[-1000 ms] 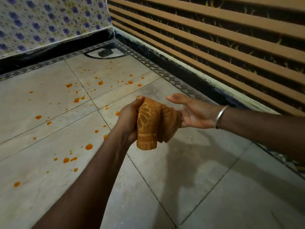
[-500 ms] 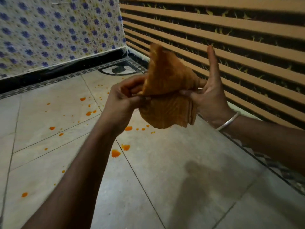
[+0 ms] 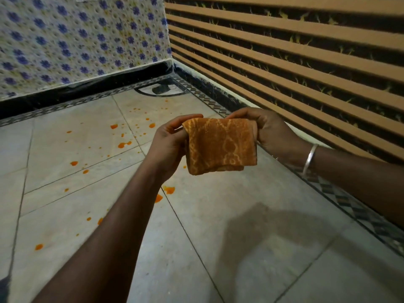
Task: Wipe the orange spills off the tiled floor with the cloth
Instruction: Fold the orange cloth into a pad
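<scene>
An orange patterned cloth (image 3: 220, 145), folded into a flat square, hangs in the air above the grey tiled floor (image 3: 240, 248). My left hand (image 3: 168, 145) pinches its upper left corner. Its upper right corner is gripped by my right hand (image 3: 269, 132), which wears a metal bangle. Several orange spills dot the floor to the left, among them a blot (image 3: 169, 189) just below my left wrist, another orange blot (image 3: 123, 145) farther back, and a small orange spot (image 3: 39, 246) at near left.
A wall with blue flower tiles (image 3: 76, 40) stands at the back, a wall of brown and dark stripes (image 3: 284, 62) on the right. A dark patterned border (image 3: 349, 204) edges the floor. A round floor drain (image 3: 160, 90) sits in the far corner.
The cloth was bunched in my left hand, then spread open upright between both hands; now it is folded into a neat square held by its top corners, lower than before.
</scene>
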Motion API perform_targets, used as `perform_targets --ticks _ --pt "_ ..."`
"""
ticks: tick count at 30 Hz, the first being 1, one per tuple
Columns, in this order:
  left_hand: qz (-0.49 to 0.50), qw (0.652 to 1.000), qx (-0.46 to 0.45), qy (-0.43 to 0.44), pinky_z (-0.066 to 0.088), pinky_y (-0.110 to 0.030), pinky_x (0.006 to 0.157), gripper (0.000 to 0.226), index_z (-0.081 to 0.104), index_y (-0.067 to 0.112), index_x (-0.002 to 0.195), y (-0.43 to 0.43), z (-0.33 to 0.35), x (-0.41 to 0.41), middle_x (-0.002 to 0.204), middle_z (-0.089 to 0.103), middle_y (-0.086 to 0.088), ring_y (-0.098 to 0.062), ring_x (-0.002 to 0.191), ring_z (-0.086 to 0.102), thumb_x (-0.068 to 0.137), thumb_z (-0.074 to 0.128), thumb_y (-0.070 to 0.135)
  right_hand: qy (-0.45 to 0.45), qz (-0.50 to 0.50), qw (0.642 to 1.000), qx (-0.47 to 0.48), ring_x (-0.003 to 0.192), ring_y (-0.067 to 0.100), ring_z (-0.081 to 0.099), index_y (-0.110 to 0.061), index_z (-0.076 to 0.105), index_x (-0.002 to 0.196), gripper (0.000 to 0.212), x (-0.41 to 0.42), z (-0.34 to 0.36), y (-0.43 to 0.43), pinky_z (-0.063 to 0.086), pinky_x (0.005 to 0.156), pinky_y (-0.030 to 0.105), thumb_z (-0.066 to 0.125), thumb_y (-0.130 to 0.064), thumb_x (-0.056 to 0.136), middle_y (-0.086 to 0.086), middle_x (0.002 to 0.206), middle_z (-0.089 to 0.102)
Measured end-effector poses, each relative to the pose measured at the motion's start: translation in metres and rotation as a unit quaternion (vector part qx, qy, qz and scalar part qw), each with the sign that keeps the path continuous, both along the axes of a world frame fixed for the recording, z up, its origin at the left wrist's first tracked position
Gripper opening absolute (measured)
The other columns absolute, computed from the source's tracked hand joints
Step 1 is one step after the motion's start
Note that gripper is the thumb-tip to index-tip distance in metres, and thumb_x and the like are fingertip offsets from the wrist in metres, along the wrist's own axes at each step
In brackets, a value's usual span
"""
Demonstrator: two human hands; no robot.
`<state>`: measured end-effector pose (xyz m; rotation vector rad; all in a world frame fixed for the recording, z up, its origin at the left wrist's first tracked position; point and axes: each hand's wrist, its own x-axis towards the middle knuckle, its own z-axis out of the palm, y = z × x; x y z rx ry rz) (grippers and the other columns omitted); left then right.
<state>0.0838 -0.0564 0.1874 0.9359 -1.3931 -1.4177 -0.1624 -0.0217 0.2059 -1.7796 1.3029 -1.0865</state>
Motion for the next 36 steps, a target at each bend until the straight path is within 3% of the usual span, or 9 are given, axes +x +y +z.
perform_targets --ticks 5,9,12,15,18,23,28,33,36 --pt "-0.002 0.999 -0.008 -0.052 0.062 -0.046 0.078 0.025 0.070 0.010 0.121 -0.003 -0.007 0.003 0.094 0.075 -0.006 -0.026 0.084 0.072 0.107 0.051 0.014 0.148 -0.002 0.981 -0.127 0.104 0.003 0.065 -0.030 0.070 0.110 0.025 -0.001 0.020 -0.003 0.056 0.088 0.020 0.072 -0.017 0.089 -0.014 0.105 0.069" --pt "-0.021 0.999 -0.010 -0.045 0.063 -0.041 0.082 0.028 0.067 0.007 0.128 -0.002 -0.008 0.005 0.104 0.075 -0.011 -0.028 0.094 0.074 0.107 0.050 0.014 0.087 -0.035 0.986 -0.138 0.097 0.002 0.068 -0.019 0.071 0.108 0.023 -0.001 0.025 -0.007 0.056 0.081 0.016 0.075 -0.016 0.086 -0.011 0.101 0.069" --pt "-0.033 0.995 0.071 0.055 0.057 -0.044 0.090 0.038 0.064 0.010 0.133 0.000 -0.004 0.004 0.109 0.072 -0.011 -0.031 0.101 0.070 0.109 0.039 0.024 0.046 -0.057 0.992 -0.107 0.097 0.007 0.069 -0.019 0.070 0.107 0.021 -0.002 0.021 -0.010 0.059 0.082 0.024 0.074 -0.013 0.088 -0.007 0.102 0.070" --pt "-0.060 0.992 0.094 0.056 0.057 -0.041 0.093 0.047 0.055 0.016 0.142 0.002 -0.004 0.001 0.123 0.067 -0.007 -0.027 0.110 0.068 0.101 0.055 0.040 0.025 -0.059 0.994 -0.094 0.097 0.008 0.068 -0.020 0.069 0.106 0.019 0.000 0.018 -0.009 0.058 0.082 0.023 0.070 -0.010 0.090 -0.005 0.102 0.069" --pt "-0.084 0.994 0.061 -0.023 0.059 -0.043 0.099 0.070 0.048 0.023 0.146 0.005 -0.007 -0.004 0.139 0.055 -0.009 -0.030 0.125 0.062 0.085 0.082 0.019 0.038 -0.059 0.994 -0.082 0.097 0.009 0.068 -0.021 0.069 0.107 0.019 0.002 0.016 -0.014 0.059 0.080 0.025 0.069 -0.010 0.092 -0.003 0.103 0.068" --pt "-0.055 0.998 0.038 0.010 0.056 -0.049 0.104 0.067 0.052 0.021 0.144 0.002 -0.003 -0.002 0.132 0.055 -0.010 -0.030 0.125 0.059 0.086 0.073 -0.007 0.045 0.007 0.998 0.037 0.087 0.018 0.061 -0.023 0.057 0.113 0.017 0.006 0.011 -0.011 0.057 0.071 0.027 0.056 -0.012 0.100 0.009 0.104 0.058" --pt "-0.021 0.999 0.017 -0.040 0.054 -0.058 0.104 0.076 0.047 0.033 0.146 -0.004 -0.014 0.001 0.134 0.053 -0.014 -0.035 0.126 0.058 0.087 0.073 -0.006 -0.013 0.013 0.990 0.141 0.106 0.024 0.066 -0.023 0.064 0.114 0.026 0.010 0.014 -0.010 0.057 0.090 0.036 0.046 -0.007 0.103 0.012 0.118 0.065" --pt "0.039 0.981 -0.088 -0.167 0.052 -0.026 0.094 0.081 0.036 0.036 0.156 0.000 -0.022 -0.010 0.158 0.040 -0.006 -0.027 0.143 0.043 0.092 0.065 -0.002 -0.072 0.012 0.981 0.179 0.110 0.027 0.067 -0.021 0.064 0.119 0.027 0.012 0.015 -0.011 0.058 0.093 0.044 0.048 -0.007 0.102 0.014 0.122 0.066" --pt "0.047 0.965 -0.142 -0.217 0.039 -0.022 0.101 0.079 0.030 0.034 0.161 0.011 -0.024 -0.027 0.165 0.033 0.002 -0.014 0.145 0.037 0.093 0.070 0.043 -0.111 -0.038 0.979 0.164 0.109 0.024 0.069 -0.019 0.064 0.121 0.027 0.015 0.015 -0.013 0.058 0.093 0.045 0.048 -0.009 0.102 0.010 0.120 0.068"
